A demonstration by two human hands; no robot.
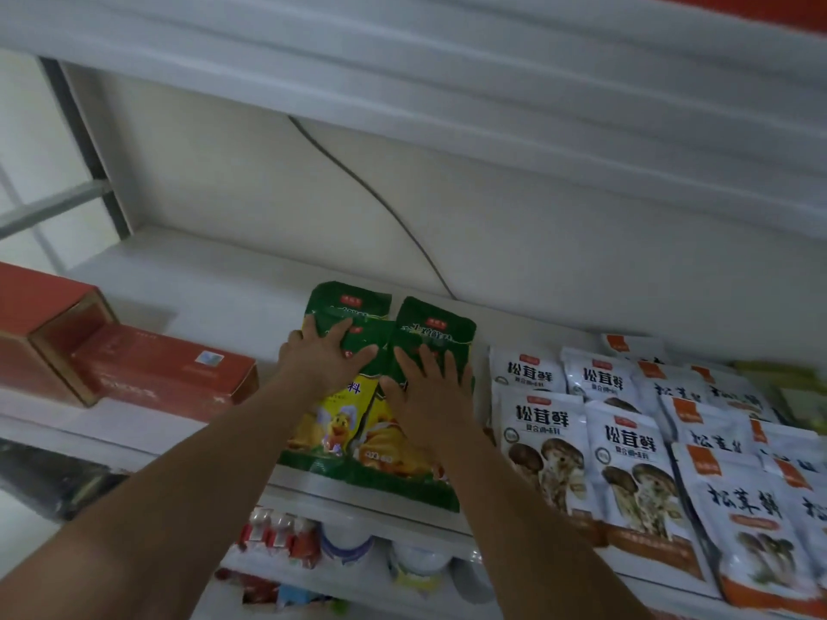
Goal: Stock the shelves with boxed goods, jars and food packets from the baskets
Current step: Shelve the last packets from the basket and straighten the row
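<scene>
At the centre of the frame, green packets (389, 396) are pressed flat on the shelf (215, 279) by the left hand (324, 358) and right hand (429, 387), fingers spread and straight, probably to square the stacks beside the white packets (626, 440).

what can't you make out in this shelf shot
Head view:
- green packets: middle print is covered by the left hand and right hand.
- jars on the lower shelf: blurred, tops hidden by the shelf edge, partly behind the forearms.
- white packets: the far right ones are blurred and cut by the frame edge.
- red boxes: cut by the left edge, label too small to read.
- baskets: outside the frame.
</scene>
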